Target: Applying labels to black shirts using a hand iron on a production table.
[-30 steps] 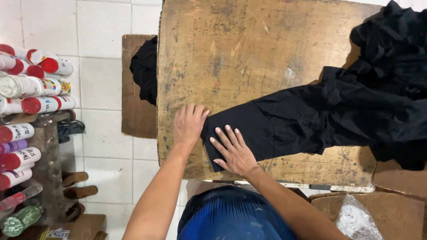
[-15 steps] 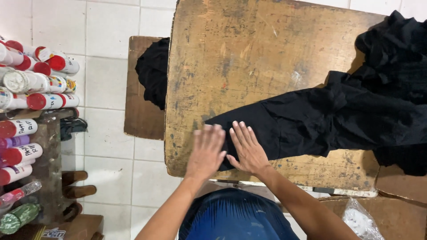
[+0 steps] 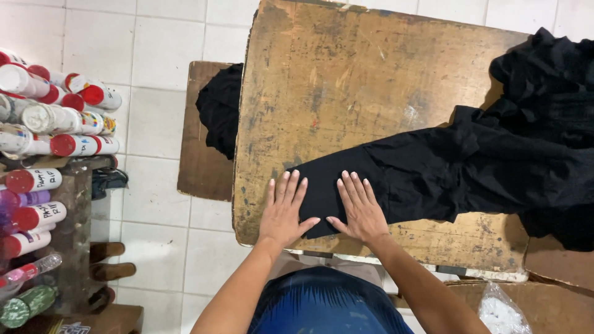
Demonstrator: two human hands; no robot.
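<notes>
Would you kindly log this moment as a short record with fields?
Left hand: left hand flat, fingers spread, on the near end of the black garment
Right hand: right hand flat on the same end, beside the left
Surface: worn wooden table
Garment: lies spread to the right, bunched at the far end
Nearby: second dark cloth on a low wooden stool; red-capped bottles at left
</notes>
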